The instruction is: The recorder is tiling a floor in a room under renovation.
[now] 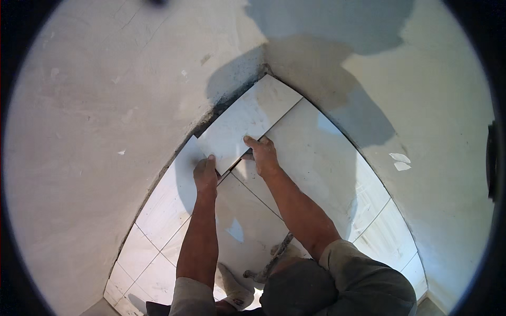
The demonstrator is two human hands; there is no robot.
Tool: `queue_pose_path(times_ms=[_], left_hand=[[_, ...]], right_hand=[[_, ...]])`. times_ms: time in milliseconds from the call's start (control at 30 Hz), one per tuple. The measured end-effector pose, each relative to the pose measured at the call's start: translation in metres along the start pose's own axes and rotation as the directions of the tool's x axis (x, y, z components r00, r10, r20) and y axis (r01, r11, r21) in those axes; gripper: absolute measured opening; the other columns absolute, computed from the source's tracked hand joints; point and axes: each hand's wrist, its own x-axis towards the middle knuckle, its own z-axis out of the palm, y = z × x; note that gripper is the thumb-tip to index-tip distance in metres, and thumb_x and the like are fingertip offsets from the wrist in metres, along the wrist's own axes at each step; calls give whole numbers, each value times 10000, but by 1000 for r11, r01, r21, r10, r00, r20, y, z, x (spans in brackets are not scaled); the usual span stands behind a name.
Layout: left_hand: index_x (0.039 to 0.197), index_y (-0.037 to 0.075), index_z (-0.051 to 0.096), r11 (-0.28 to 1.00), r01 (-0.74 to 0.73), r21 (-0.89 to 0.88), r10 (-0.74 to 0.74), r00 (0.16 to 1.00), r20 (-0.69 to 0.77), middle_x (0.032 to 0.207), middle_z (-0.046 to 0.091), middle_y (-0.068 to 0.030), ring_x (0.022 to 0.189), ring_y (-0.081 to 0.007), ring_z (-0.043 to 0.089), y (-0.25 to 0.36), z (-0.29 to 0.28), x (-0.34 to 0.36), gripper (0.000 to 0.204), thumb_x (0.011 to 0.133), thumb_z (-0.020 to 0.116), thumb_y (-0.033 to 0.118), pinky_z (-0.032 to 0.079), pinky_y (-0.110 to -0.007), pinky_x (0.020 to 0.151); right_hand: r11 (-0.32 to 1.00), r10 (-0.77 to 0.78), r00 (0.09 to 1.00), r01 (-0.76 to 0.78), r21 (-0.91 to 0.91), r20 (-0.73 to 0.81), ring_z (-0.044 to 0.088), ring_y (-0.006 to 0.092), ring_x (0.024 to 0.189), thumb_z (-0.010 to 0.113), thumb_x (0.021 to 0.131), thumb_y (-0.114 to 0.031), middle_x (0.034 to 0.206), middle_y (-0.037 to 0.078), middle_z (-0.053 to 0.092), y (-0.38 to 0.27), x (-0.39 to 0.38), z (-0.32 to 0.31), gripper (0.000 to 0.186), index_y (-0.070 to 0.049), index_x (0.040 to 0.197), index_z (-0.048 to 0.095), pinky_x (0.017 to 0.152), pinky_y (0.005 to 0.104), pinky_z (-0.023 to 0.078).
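Note:
A pale rectangular floor tile (253, 113) lies in the far corner, its near edge slightly raised, with a dark gap under it. My left hand (205, 173) grips the tile's near left corner, thumb on top and fingers hidden beneath. Farther along that same edge, my right hand (262, 154) pinches the tile with its thumb on the upper face and fingers under the rim. Larger tiles (311, 152) surround it, separated by thin dark joints.
Plastered walls (116, 105) (432, 116) meet at the corner, with a dark rough strip along the left wall's foot. A dirty hammer-like tool (274, 259) lies by my foot (234, 287). White flakes (401, 161) stick to the right wall.

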Motion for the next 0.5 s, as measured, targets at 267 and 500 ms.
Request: queue_pose_path(times_ms=[267, 500], left_hand=[[694, 36, 588, 999, -40, 24, 40, 999, 11, 595, 513, -5, 516, -115, 484, 5, 4, 13, 348, 902, 604, 315, 435, -284, 491], [761, -18, 653, 964, 2, 266, -4, 1000, 9, 636, 626, -90, 541, -170, 611, -3, 8, 13, 397, 901, 582, 347, 508, -298, 555]], right_hand=[[992, 61, 998, -62, -110, -16, 639, 210, 861, 658, 856, -181, 1015, 89, 626, -5, 24, -2, 301, -22, 1097, 572, 659, 360, 584], [952, 84, 989, -115, -283, -118, 665, 243, 704, 641, 875, -243, 909, 151, 652, -17, 18, -9, 343, 62, 1021, 580, 604, 357, 589]])
